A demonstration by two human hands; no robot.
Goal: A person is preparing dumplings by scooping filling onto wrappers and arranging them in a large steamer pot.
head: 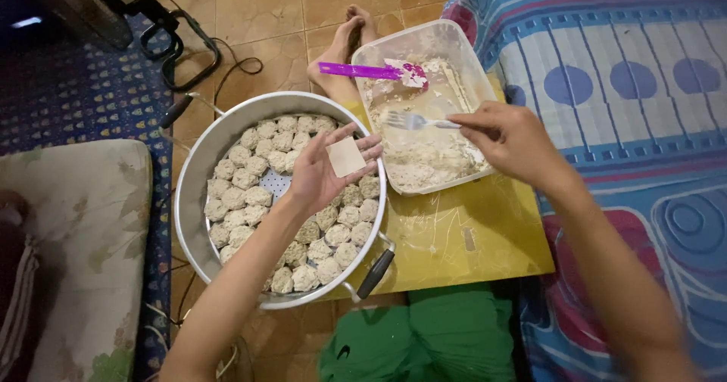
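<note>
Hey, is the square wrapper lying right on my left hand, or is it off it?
Touching. The head view shows the square wrapper lying flat on the open left hand, across its fingers, with no gap showing.

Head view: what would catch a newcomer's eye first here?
The big metal steamer at centre left, packed with pale dumplings. Above it the left hand holds a square wrapper flat on its palm. To the right, the right hand dips a fork into a clear tub of filling, where a purple spatula rests.
</note>
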